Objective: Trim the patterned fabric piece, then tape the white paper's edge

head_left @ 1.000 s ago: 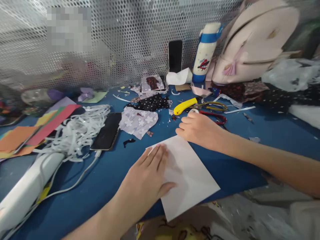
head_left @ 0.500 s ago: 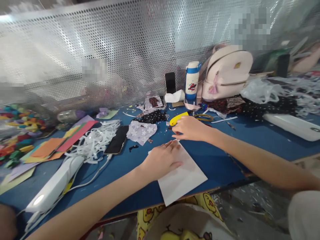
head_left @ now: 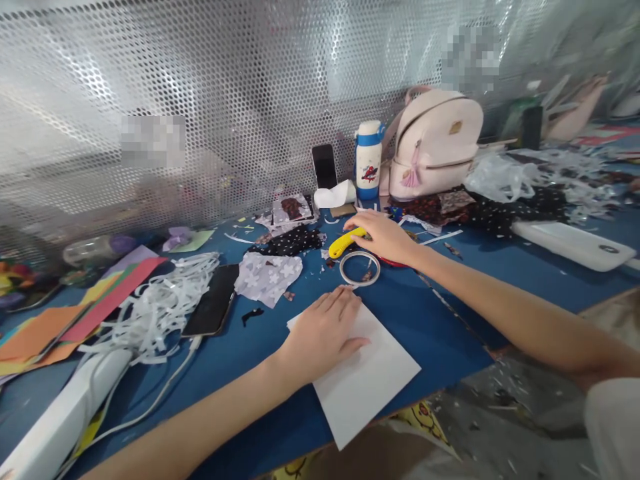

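Observation:
My left hand (head_left: 325, 330) lies flat with fingers stretched out, on a white sheet of paper (head_left: 373, 373) near the table's front edge. Beyond it, the fingers and thumb of my right hand (head_left: 383, 235) are around the far end of a yellow utility knife (head_left: 346, 244), whose near end shows on the tabletop. A narrow roll of tape (head_left: 345, 268) rests between the knife and the paper. Partly under my right wrist is something red (head_left: 393, 262). To the left sit a lavender flowered cloth scrap (head_left: 269, 277) and a black scrap (head_left: 251, 315).
A phone (head_left: 213, 300) on a cable and a pile of white strips (head_left: 155, 300) lie left, beside coloured paper (head_left: 115, 293). At the back stand another phone (head_left: 325, 167), a bottle (head_left: 369, 160) and a backpack (head_left: 440, 143). A white device (head_left: 573, 245) is right.
My right hand has moved away from the paper and tape roll to the utility knife, uncovering the roll. My left hand stays on the paper. The view has shifted slightly.

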{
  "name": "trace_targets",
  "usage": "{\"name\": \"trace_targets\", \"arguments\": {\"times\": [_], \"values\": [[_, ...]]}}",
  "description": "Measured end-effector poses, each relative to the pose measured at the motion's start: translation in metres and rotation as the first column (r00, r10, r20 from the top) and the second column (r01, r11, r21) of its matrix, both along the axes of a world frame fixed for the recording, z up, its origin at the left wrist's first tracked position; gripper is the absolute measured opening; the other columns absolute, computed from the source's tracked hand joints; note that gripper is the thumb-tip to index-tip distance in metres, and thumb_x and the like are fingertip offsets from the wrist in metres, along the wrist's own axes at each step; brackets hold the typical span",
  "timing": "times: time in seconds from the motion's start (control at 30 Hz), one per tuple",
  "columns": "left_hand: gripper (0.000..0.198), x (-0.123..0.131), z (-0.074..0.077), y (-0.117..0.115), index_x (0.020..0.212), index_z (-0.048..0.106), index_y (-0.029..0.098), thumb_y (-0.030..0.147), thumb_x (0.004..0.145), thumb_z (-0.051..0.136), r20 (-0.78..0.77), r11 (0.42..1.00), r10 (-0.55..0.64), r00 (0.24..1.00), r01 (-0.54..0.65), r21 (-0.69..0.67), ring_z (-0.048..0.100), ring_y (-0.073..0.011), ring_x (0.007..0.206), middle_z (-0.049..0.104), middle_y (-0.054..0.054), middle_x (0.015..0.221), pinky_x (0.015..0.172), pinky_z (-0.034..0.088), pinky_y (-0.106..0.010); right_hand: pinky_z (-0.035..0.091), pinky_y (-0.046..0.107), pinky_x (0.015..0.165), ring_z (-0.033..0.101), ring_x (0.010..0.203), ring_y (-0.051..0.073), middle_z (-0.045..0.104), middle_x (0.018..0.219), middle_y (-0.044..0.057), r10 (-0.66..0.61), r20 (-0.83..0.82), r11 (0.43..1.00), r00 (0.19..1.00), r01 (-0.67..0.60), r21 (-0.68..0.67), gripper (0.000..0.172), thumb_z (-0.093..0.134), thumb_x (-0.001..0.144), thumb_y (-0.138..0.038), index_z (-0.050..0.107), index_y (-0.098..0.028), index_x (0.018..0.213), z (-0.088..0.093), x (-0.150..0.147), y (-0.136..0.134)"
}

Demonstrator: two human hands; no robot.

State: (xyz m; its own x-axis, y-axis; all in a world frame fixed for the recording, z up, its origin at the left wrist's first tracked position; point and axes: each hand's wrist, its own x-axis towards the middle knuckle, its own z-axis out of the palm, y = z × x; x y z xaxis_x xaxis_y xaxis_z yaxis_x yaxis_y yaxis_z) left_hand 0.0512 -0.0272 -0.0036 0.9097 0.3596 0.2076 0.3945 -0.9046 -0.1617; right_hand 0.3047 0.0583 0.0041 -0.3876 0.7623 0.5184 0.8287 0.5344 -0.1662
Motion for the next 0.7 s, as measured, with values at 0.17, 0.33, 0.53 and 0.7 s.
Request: {"name": "trace_targets", "arguments": {"times": [0.17, 0.33, 0.53, 0.7], "values": [[0.062, -0.007, -0.004, 0.0, 0.136, 0.05, 0.006, 0.057, 0.101, 0.042, 0.056, 0.999, -0.03, 0.998, 0.029, 0.016, 0.059, -0.0306, 0.13, 0.062, -0.02, 0.138, 0.105, 0.052, -0.043, 0.041, 0.047, 0.103, 0.055, 0.121, 0.031, 0.067, 0.125, 0.014, 0.009, 0.158, 1.0, 0.987, -0.006, -0.02, 0.038, 0.057, 0.092, -0.02, 0.06, -0.016, 0.131, -0.011, 0.015, 0.013], [0.064, -0.008, -0.005, -0.007, 0.128, 0.056, 0.003, 0.059, 0.099, 0.045, 0.072, 0.991, -0.056, 0.996, 0.047, 0.129, 0.066, -0.0335, 0.12, 0.066, -0.025, 0.128, 0.1, 0.056, -0.045, 0.041, 0.051, 0.099, 0.054, 0.113, 0.034, 0.069, 0.114, 0.015, -0.002, 0.241, 1.0, 0.971, -0.002, 0.013, 0.03, 0.058, 0.092, -0.02, 0.066, -0.014, 0.12, -0.015, 0.009, 0.013], [0.061, -0.012, -0.002, -0.011, 0.124, 0.059, 0.003, 0.058, 0.1, 0.046, 0.074, 0.992, -0.036, 0.997, 0.027, 0.121, 0.068, -0.0327, 0.116, 0.067, -0.025, 0.127, 0.096, 0.059, -0.044, 0.048, 0.048, 0.094, 0.058, 0.107, 0.031, 0.067, 0.113, 0.016, -0.074, 0.113, 0.992, 0.991, 0.062, 0.108, 0.025, 0.053, 0.097, -0.028, 0.06, -0.015, 0.117, -0.005, 0.006, 0.008], [0.057, -0.017, 0.0, -0.01, 0.125, 0.059, 0.005, 0.055, 0.099, 0.05, 0.081, 0.997, -0.018, 0.997, 0.012, 0.072, 0.067, -0.0312, 0.119, 0.066, -0.022, 0.131, 0.094, 0.06, -0.041, 0.056, 0.034, 0.066, 0.063, 0.071, 0.017, 0.07, 0.104, 0.005, 0.147, -0.651, 0.988, 0.745, -0.08, 0.131, 0.023, 0.043, 0.103, -0.041, 0.044, -0.027, 0.122, 0.004, -0.011, -0.015]]}}
